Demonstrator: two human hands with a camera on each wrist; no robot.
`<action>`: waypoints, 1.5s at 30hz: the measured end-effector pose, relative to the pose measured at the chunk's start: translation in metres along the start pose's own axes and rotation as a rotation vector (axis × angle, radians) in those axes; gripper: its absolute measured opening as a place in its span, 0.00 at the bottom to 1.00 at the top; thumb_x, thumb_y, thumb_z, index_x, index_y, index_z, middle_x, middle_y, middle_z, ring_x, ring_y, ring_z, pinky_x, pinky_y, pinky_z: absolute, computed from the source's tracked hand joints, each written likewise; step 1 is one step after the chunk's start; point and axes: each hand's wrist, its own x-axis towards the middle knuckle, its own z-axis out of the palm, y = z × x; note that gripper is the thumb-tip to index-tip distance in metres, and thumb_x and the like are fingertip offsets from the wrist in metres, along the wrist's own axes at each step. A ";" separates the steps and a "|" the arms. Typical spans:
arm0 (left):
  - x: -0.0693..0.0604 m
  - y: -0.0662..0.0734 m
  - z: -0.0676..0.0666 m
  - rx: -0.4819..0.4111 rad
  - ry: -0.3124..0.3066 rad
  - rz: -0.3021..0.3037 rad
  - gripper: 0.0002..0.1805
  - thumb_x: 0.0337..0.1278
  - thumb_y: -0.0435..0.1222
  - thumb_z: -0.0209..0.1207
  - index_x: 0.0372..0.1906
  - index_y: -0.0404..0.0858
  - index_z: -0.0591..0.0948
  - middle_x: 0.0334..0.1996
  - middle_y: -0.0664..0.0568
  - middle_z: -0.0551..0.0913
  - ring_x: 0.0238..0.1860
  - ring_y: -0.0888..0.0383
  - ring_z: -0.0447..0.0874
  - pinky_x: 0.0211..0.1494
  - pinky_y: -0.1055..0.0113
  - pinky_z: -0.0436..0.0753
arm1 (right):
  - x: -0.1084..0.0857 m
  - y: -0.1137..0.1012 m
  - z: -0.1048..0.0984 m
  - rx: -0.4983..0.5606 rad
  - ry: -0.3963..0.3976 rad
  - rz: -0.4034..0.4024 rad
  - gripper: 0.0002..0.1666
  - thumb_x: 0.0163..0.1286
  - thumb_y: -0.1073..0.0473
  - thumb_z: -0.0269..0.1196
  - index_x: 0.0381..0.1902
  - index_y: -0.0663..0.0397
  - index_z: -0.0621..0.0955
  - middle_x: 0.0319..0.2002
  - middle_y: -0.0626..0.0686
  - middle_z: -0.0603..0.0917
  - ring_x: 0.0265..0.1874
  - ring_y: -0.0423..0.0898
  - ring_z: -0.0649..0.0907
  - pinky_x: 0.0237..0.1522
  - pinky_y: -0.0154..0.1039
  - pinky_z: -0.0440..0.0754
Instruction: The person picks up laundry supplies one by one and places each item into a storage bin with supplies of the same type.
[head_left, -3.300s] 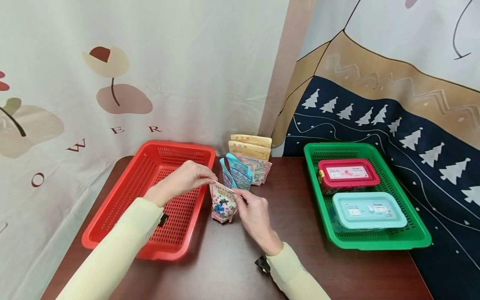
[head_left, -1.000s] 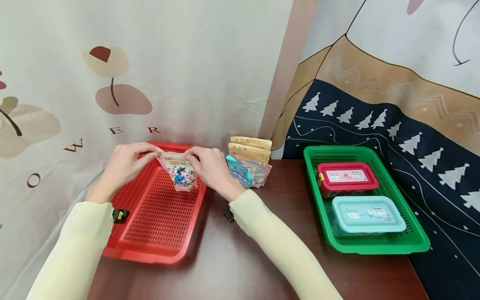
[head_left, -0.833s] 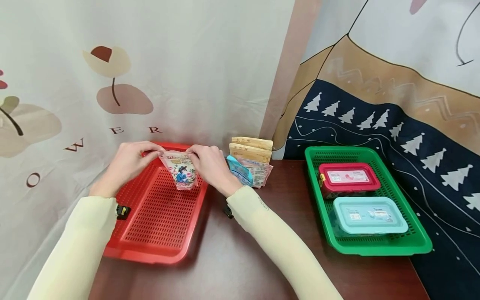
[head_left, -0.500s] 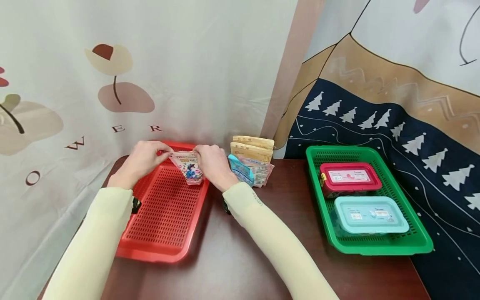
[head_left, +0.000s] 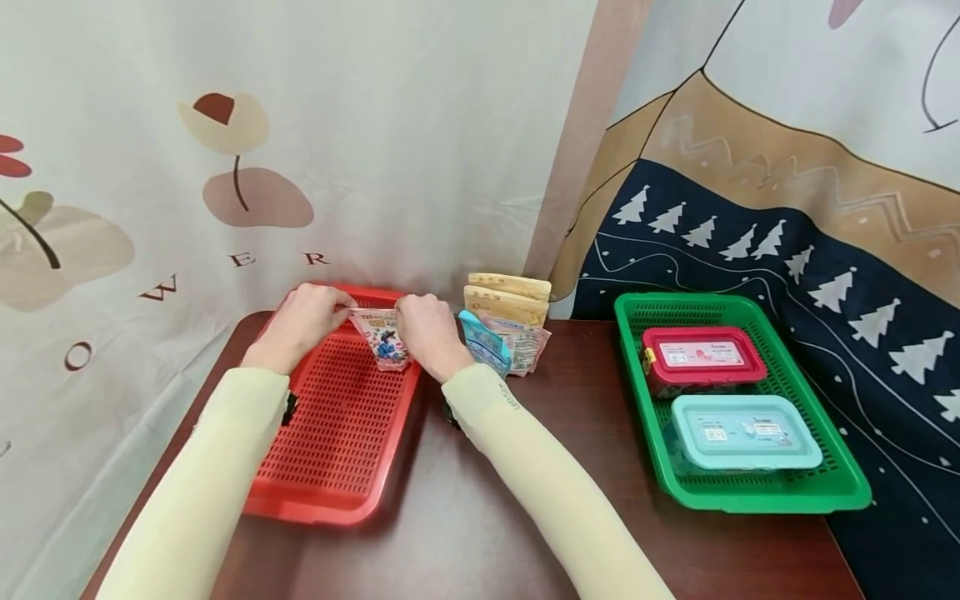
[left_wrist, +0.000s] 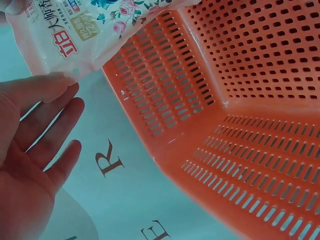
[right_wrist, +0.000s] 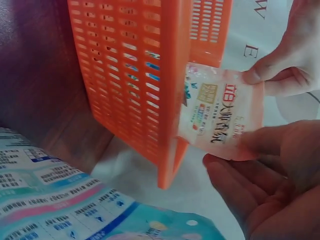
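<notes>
A pink floral pouch (head_left: 388,342) with printed lettering hangs upright inside the far right part of the red basket (head_left: 322,458). My left hand (head_left: 303,325) pinches its upper left corner between thumb and fingers. At the upper right corner, my right hand (head_left: 431,333) pinches the other end. The left wrist view has the pouch (left_wrist: 70,35) at the basket's perforated wall, with the lower fingers of the left hand (left_wrist: 30,150) spread. In the right wrist view the top of the pouch (right_wrist: 215,115) sticks up above the basket rim; its lower part is behind the wall.
Right of the red basket stand a blue pouch (head_left: 486,343), a pink printed pouch (head_left: 521,340) and tan pouches (head_left: 506,304). A green basket (head_left: 765,496) on the right holds a red-lidded box (head_left: 705,354) and a light blue-lidded box (head_left: 746,429). A curtain hangs behind the table (head_left: 450,517).
Both hands have carried the pink floral pouch from the table beside the blue pouch leftward into the red basket. Over the last second it has shifted right, toward the basket's right wall.
</notes>
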 end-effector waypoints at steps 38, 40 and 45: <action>-0.033 0.028 -0.006 -0.194 0.037 -0.022 0.48 0.57 0.42 0.73 0.77 0.29 0.63 0.74 0.28 0.60 0.73 0.28 0.58 0.71 0.26 0.56 | -0.089 0.056 -0.063 0.459 0.095 0.041 0.39 0.78 0.34 0.55 0.78 0.47 0.69 0.75 0.49 0.71 0.74 0.48 0.69 0.74 0.50 0.66; -0.036 0.034 -0.005 -0.224 0.069 -0.011 0.48 0.56 0.43 0.73 0.77 0.31 0.63 0.75 0.30 0.60 0.73 0.28 0.58 0.70 0.28 0.59 | -0.096 0.059 -0.061 0.510 0.131 0.066 0.41 0.77 0.33 0.55 0.80 0.44 0.66 0.76 0.48 0.69 0.74 0.47 0.69 0.74 0.52 0.66; -0.041 0.053 -0.001 -0.252 0.108 0.061 0.51 0.55 0.48 0.74 0.79 0.35 0.63 0.78 0.36 0.59 0.78 0.34 0.53 0.72 0.29 0.60 | -0.113 0.065 -0.054 0.587 0.215 0.124 0.47 0.75 0.28 0.53 0.83 0.39 0.58 0.79 0.46 0.62 0.75 0.47 0.66 0.74 0.61 0.63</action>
